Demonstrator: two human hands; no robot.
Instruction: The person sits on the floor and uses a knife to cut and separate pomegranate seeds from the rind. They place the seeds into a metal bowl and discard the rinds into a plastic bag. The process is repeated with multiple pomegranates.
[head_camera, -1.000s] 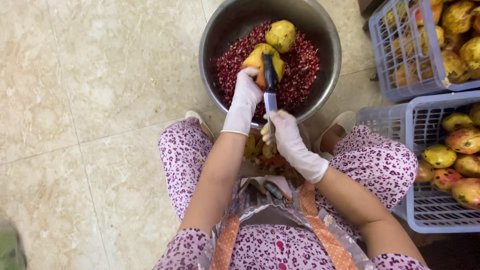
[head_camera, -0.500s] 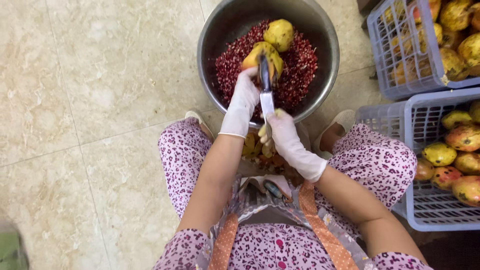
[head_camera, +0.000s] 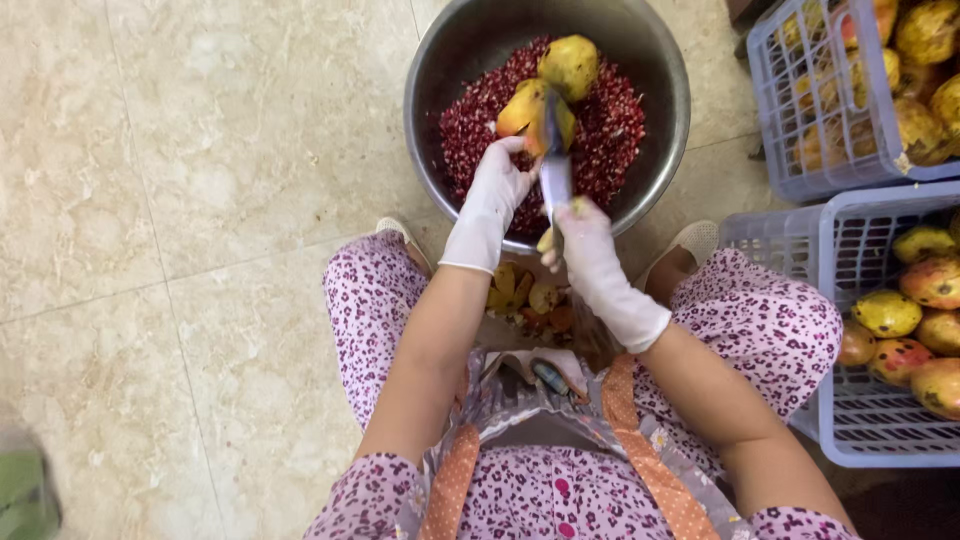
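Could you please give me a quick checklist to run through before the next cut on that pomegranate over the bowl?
1. Fruit held firmly: the left hand grips the pomegranate piece. Ok.
2. Knife under control: the right hand holds the knife, blade against the fruit. Ok.
3. Left fingers away from the edge: they sit close beside the blade. Cannot tell.
4. Work is over the metal bowl, so seeds fall in. Ok.
5. Gloves on both hands. Ok.
6. Room in the bowl: the red seeds lie well below the rim. Ok.
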